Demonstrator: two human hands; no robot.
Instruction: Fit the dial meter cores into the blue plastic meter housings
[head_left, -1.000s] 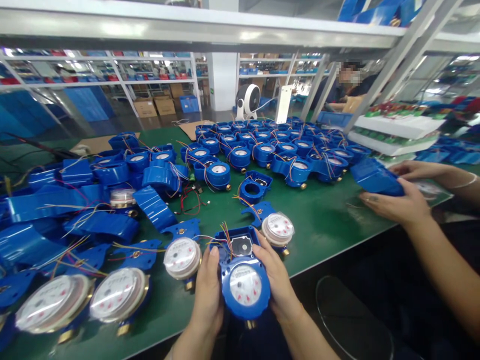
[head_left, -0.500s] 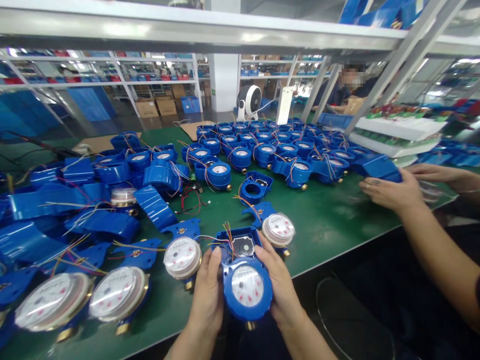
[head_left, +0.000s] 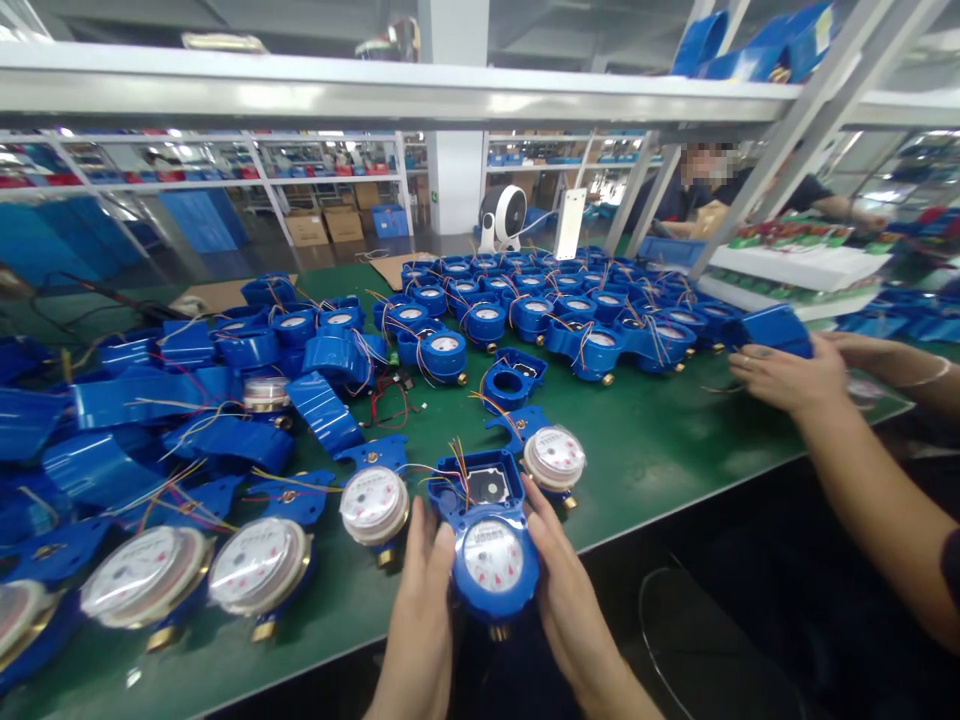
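Between my two hands, at the table's front edge, is a blue water meter (head_left: 493, 575) with a round white dial and a brass fitting at its bottom. Its blue box at the top is uncovered, showing a dark insert and several coloured wires. My left hand (head_left: 424, 595) lies along the left side, thumb near the blue ring. Against the right side presses my right hand (head_left: 566, 590), fingers stretched up beside the box. Close by are a film-wrapped meter body (head_left: 375, 505) on the left and another film-wrapped meter (head_left: 555, 458) on the right. An empty blue housing (head_left: 508, 380) lies behind.
Piled blue housings (head_left: 225, 385) fill the left, and rows of meters (head_left: 532, 310) stand at the back. A metal shelf (head_left: 375, 95) crosses overhead. On the right, a co-worker's hands (head_left: 795, 375) hold a blue housing. A white fan (head_left: 504, 218) stands behind.
The view has tilted up and shifted slightly left. My fingers lie straighter along the meter's sides; the meter stays between my hands. The co-worker still holds the blue housing.
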